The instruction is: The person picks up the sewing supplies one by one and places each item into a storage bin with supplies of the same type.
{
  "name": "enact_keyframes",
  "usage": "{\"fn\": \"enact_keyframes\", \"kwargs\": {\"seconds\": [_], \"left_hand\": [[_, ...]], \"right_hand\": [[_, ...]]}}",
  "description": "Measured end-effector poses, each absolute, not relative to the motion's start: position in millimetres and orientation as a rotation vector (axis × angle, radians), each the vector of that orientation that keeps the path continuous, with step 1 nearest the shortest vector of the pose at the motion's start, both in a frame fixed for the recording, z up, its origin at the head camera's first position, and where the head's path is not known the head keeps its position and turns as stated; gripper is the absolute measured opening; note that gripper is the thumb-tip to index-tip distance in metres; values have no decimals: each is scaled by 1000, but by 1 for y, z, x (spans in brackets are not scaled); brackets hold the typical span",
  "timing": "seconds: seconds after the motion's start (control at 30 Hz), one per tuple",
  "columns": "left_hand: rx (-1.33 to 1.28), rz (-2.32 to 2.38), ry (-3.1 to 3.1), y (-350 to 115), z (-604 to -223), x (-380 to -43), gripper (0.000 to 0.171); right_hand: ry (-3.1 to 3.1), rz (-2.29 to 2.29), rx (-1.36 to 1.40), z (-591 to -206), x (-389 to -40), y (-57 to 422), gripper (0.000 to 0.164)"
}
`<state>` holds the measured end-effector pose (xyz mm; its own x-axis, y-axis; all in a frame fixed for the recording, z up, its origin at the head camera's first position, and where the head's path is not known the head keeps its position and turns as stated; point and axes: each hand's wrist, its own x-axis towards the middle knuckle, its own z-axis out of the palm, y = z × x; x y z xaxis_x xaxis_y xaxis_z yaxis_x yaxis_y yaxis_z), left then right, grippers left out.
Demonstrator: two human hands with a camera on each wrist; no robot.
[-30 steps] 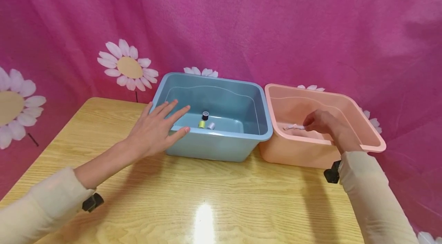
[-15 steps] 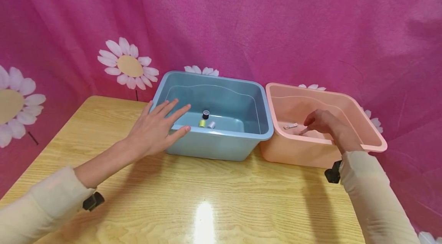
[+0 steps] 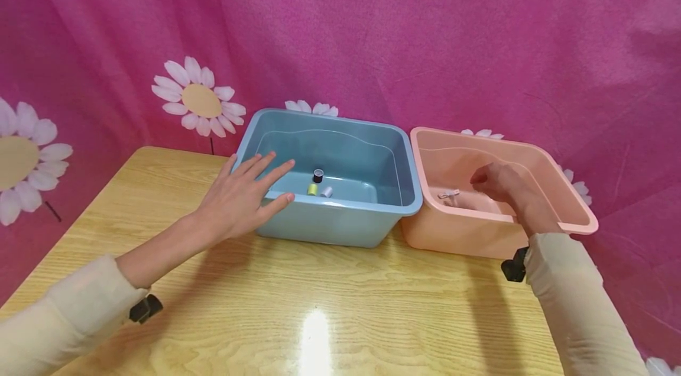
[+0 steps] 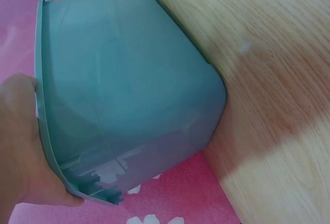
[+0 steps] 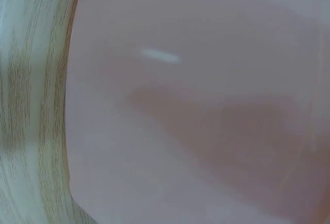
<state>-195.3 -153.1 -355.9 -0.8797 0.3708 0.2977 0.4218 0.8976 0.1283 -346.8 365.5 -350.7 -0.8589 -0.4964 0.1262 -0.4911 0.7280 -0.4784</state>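
Note:
My left hand (image 3: 236, 198) is spread with straight fingers at the near left corner of the blue bin (image 3: 340, 204); in the left wrist view it lies along the rim. My right hand (image 3: 500, 184) hangs inside the pink bin (image 3: 473, 213), fingers loosely bent, with nothing seen between them. Below its fingertips, small pale things (image 3: 449, 193) that look like nail clippers lie together on the bin's floor. In the blue bin stand or lie a black thread spool (image 3: 318, 175), a yellow spool (image 3: 312, 189) and a white spool (image 3: 327, 192).
Both bins stand side by side at the back of the wooden table (image 3: 276, 299). A pink curtain (image 3: 372, 39) with daisies hangs right behind them. The right wrist view shows the pink bin's outer wall and the table, with the hand out of sight.
The right hand held a pale nail clipper a second ago, lowered it, and has let it drop beside another on the pink bin's floor. The left hand has stayed in place.

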Motion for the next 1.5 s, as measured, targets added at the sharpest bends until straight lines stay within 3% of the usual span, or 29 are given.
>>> {"fn": "enact_keyframes", "kwargs": {"seconds": [0.17,0.4,0.77,0.93,1.1,1.5], "left_hand": [[-593,-278,-2802,-154,-356,-197,67],[-588,-282,-2805,-155,-356,-199,66],[-602,-267,-2791,-155,-357,-207,66],[-606,-278,-2806,-153,-357,-209,67],[-599,-302,-2802,-152,-358,-209,67],[-558,-438,-2826,-153,-355,-210,73]], "right_hand": [[2978,-351,-811,-345,-361,359,13],[3038,-280,-623,-342,-363,353,35],[3183,-183,-870,-340,-360,349,53],[3233,-136,-831,-337,-354,347,60],[3221,-105,-680,-335,-344,343,64],[3252,-79,-663,-331,-323,334,63]]}}
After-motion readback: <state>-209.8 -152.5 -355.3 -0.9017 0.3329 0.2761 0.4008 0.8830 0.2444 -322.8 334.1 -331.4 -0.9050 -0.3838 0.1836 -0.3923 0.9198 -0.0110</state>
